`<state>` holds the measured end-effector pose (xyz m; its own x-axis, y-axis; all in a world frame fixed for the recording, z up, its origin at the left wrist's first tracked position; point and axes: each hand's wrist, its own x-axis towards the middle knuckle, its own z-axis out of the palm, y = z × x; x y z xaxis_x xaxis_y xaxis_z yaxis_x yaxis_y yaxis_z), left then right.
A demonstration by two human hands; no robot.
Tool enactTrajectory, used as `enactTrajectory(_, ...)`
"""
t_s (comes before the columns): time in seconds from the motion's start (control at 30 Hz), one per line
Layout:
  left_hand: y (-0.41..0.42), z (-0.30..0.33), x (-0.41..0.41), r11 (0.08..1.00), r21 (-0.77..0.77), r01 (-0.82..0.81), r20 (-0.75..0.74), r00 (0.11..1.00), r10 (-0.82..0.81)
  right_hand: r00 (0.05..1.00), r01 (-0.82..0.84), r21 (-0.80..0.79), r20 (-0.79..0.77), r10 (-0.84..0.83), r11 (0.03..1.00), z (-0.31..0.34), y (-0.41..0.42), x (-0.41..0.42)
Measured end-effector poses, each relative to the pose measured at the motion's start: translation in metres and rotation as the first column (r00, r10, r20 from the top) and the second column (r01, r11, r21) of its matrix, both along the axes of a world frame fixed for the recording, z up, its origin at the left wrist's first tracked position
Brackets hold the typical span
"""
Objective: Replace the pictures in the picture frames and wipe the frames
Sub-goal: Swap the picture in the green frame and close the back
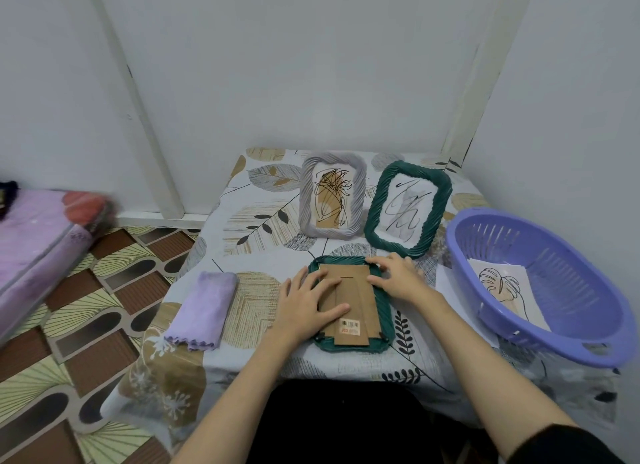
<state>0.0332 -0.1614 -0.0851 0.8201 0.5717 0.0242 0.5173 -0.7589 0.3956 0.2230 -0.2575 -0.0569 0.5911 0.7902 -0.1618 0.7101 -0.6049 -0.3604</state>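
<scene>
Pressing flat w/ your left hand (304,304) on the cardboard back (349,301) of the face-down green frame (384,311) at table centre — fingers straight, gripping nothing. Right hand (398,278) rests on the frame's top-right corner, fingers loosely bent. Purple cloth (204,309) lies left — basket (540,297) right.

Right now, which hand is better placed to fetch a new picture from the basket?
Right, probably. The right hand rests on the face-down green frame nearest the purple basket holding the pictures; the left hand lies flat on the cardboard backing, steadying it.
</scene>
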Motion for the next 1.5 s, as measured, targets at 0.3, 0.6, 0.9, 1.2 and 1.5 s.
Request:
enactTrajectory(0.3,-0.001,-0.001,0.000,1.000,0.019,-0.006,-0.009,1.000,0.006,0.999,-0.011,0.060,0.047,0.008,0.998,0.000,-0.003,-0.004)
enactTrajectory(0.6,-0.002,-0.003,0.000,0.999,0.045,-0.013,0.025,1.000,0.012,0.982,0.176,0.335,0.000,-0.187,0.925,-0.025,-0.017,-0.029)
enactTrajectory(0.9,0.029,0.002,0.021,0.972,-0.115,-0.206,0.205,0.952,0.226,0.972,0.221,0.420,-0.020,-0.234,0.880,-0.036,-0.017,-0.037)
enactTrajectory(1.2,0.051,0.007,0.029,0.975,-0.160,-0.152,0.055,0.985,0.162,0.971,0.203,0.429,0.029,-0.238,0.880,-0.039,-0.017,-0.037)
enactTrajectory(1.5,0.052,0.014,0.032,0.973,-0.197,-0.122,0.055,0.989,0.135,0.968,0.205,0.448,0.036,-0.246,0.870,-0.040,-0.017,-0.038)
